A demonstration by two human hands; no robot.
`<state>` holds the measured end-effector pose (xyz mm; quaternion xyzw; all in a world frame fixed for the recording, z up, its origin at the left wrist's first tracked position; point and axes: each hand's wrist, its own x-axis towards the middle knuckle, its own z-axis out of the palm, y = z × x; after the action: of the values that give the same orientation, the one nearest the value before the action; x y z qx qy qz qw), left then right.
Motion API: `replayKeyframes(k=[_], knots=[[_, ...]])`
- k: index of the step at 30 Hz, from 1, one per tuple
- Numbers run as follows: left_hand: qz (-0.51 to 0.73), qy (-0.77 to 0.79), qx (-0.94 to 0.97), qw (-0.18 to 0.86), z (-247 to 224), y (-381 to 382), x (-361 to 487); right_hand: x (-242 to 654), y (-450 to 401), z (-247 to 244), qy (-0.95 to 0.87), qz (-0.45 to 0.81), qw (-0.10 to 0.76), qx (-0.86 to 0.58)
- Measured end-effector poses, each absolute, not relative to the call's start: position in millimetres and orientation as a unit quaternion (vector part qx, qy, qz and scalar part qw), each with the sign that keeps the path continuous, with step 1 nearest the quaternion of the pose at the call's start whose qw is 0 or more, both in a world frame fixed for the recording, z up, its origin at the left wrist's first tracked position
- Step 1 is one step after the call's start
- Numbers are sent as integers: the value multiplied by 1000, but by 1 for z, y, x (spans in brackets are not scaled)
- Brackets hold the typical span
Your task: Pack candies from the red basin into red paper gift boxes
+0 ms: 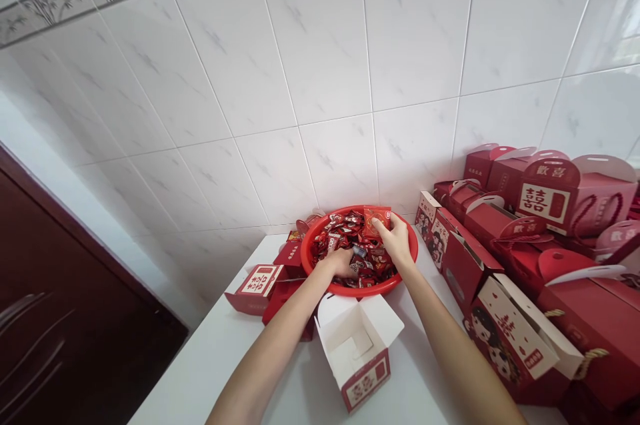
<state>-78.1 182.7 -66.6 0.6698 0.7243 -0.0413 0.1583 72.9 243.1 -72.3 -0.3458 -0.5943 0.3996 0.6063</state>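
Observation:
A red plastic basin (pixel 306 253) full of small wrapped candies (pixel 333 238) stands against the wall. My right hand (pixel 395 238) is closed on a flat red packet (pixel 376 219) with gold print, pinched over the basin's right side. Down among the candies is my left hand (pixel 340 263); its fingertips are partly buried, so I cannot make out what they grip. A small dark, shiny piece (pixel 359 251) lies beside its fingers. Between my forearms, in front of the basin, stands an open gift box (pixel 367 381) with a white inside; its visible interior holds nothing.
Red gift boxes (pixel 260 281) lie left of the basin. Many more, some with rope handles, crowd the right side, including a cream-and-red box (pixel 520 331) and a taller stack (pixel 545 198). A white tiled wall (pixel 330 78) rises behind the white table (pixel 200 371).

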Motion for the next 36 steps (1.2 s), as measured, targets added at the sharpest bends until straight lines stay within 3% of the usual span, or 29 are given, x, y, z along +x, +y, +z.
replayKeyframes(k=[7, 13, 15, 23, 28, 31, 36], knots=[[31, 719, 666, 196, -66, 180, -83, 73, 242, -68, -594, 398, 601, -358], [333, 668, 617, 249, -62, 179, -84, 73, 242, -68, -589, 404, 605, -352], [366, 672, 600, 236, -63, 179, -84, 73, 243, -69, -589, 405, 605, -351], [304, 720, 611, 123, -66, 180, -87, 72, 244, -72, -592, 409, 605, -341], [147, 682, 688, 199, -65, 179, -83, 71, 247, -75, -596, 398, 606, -345], [61, 681, 708, 174, -66, 178, -81, 70, 248, -76, -601, 397, 602, -346], [52, 676, 712, 182, -70, 179, -82, 71, 247, -75, -601, 397, 601, -347]])
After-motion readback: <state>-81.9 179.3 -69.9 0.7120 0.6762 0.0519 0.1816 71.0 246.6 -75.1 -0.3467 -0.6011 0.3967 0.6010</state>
